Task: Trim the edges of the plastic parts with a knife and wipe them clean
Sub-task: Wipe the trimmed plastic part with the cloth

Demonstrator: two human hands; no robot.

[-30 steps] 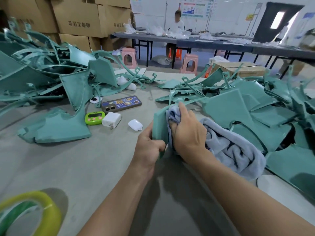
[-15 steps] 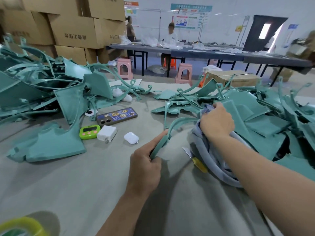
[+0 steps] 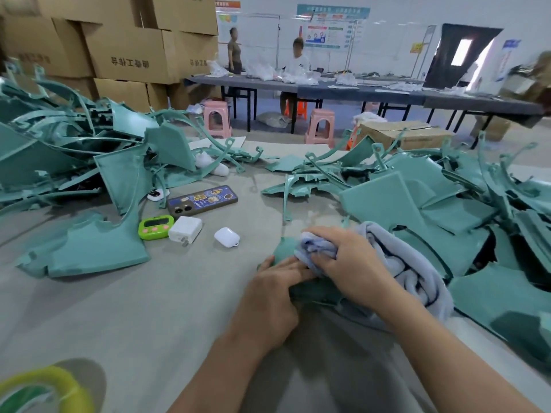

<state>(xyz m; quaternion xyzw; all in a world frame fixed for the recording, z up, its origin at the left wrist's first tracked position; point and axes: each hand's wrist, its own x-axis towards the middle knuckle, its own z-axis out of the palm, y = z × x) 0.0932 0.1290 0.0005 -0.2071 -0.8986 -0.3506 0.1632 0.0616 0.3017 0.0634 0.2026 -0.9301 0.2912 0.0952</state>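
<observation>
Both hands have come back together low on the bench (image 3: 149,308): the left hand (image 3: 277,290) presses the plastic part (image 3: 283,252) flat, and the right hand (image 3: 348,263) bunches the cloth (image 3: 402,263) against it. Wiping seems under way (no knife in sight), and the heaped parts (image 3: 417,204) likely still wait.

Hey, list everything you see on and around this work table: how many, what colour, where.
table: one, grey, foreground
plastic parts: many, teal, heaped left and right; one at front centre
cloth: one, pale blue, on the front part
phone: one, dark blue case, table centre
charger: one, white, in front of phone
timer: one, green, left of charger
earbud case: one, white, right of charger
tape roll: one, yellow-green, bottom left
cardboard boxes: several, brown, back left
stools: two, pink, beyond table
left hand: one, presses the front part
right hand: one, grips cloth
</observation>
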